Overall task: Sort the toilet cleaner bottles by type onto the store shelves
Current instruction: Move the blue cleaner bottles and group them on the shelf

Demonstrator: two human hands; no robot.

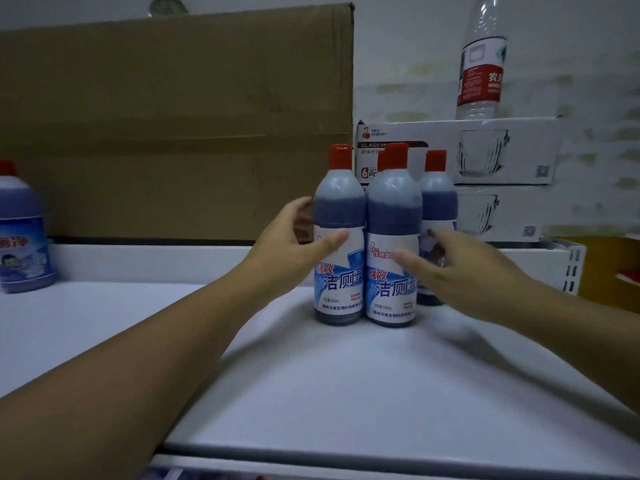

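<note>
Several slim toilet cleaner bottles with red caps and blue liquid stand bunched together on the white shelf [311,375]. My left hand [294,237] grips the front left bottle [339,282], thumb across its label and fingers behind its left side. My right hand [460,268] holds the front right bottle [393,209], thumb on the label and fingers reaching between it and the back right bottle [437,199]. A fourth bottle's cap [382,160] shows behind them. A wider bottle of another type [20,237] stands alone at the far left.
A large cardboard box [173,126] stands behind the shelf. Two stacked white glassware boxes [502,150] sit at the back right with a clear water bottle [483,64] on top. A yellow box [609,271] lies at the right edge.
</note>
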